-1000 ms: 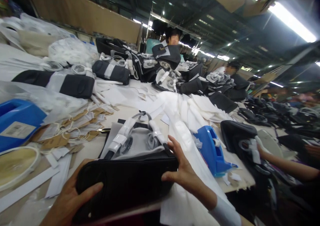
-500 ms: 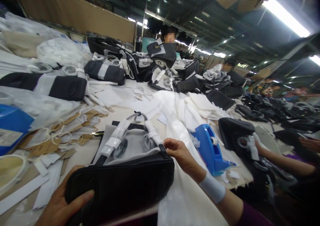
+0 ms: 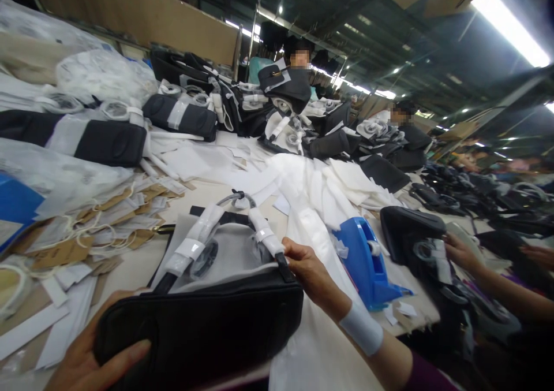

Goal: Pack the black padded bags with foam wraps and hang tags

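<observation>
A black handbag is tilted toward me at the table's near edge. My left hand grips its left end, thumb across the bottom panel and fingers hidden behind. At the right side my right hand pinches the base of the handle, where it meets the bag. White foam wrap with clear tape covers both legs of the handle. A translucent sheet lies over the bag's far face, with coiled wrapped pieces showing on it.
Right of the bag stands a blue tape dispenser. Tags with cords and white strips lie left. White foam sheets spread behind, before piled black bags. A co-worker's hand touches another black bag at right.
The handbag and my left hand have shifted slightly left and down. My right hand keeps its pinch at the handle base. The camera view has tilted a little.
</observation>
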{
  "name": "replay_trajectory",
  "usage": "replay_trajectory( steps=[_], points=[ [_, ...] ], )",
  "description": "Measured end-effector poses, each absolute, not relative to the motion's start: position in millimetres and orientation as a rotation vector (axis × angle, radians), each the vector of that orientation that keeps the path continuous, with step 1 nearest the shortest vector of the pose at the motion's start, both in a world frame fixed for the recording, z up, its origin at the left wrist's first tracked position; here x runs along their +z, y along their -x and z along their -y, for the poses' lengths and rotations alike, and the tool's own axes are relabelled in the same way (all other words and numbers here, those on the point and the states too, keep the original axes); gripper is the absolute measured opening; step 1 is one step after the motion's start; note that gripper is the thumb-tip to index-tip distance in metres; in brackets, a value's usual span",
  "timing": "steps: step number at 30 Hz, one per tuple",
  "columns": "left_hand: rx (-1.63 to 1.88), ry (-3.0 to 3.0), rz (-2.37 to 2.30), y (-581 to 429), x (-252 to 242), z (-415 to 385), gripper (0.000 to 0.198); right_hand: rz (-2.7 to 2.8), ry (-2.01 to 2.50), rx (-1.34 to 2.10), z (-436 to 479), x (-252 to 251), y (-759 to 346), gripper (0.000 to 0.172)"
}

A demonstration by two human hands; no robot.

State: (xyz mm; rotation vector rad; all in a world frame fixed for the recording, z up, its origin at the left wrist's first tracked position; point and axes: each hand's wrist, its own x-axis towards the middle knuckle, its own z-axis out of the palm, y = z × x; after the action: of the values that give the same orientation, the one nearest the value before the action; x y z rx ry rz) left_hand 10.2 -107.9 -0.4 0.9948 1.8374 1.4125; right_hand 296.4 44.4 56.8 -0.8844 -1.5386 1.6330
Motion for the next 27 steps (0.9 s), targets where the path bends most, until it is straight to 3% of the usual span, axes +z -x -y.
replay_trajectory(
  steps=[6,10,13,14,20,27],
  points=[
    [1.431,-0.995,-1.769,-6.8,-3.0,107.5,0.05,1.647,0.98,1.525,-21.3,75.1,-301.3,0.017],
    [1.445,-0.927,-1.691,-7.6,3.8,108.4,0.056,1.758,0.923,1.523,-4.6,69.5,-311.8,0.046],
    [1.433,-0.855,-1.579,-9.6,11.0,109.4,0.061,1.745,0.995,1.551,4.8,57.7,-312.1,0.088],
    [1.431,-0.835,-1.555,-10.7,13.3,109.7,0.062,1.713,1.02,1.539,7.0,54.6,-310.1,0.093],
    [1.451,-0.67,-1.509,-17.6,19.3,110.0,0.067,1.583,1.056,1.476,11.4,51.1,-294.1,0.079],
    [1.313,-0.496,-1.513,-14.4,17.5,105.1,0.055,1.514,1.171,1.377,12.2,50.2,-283.5,0.042]
  ],
)
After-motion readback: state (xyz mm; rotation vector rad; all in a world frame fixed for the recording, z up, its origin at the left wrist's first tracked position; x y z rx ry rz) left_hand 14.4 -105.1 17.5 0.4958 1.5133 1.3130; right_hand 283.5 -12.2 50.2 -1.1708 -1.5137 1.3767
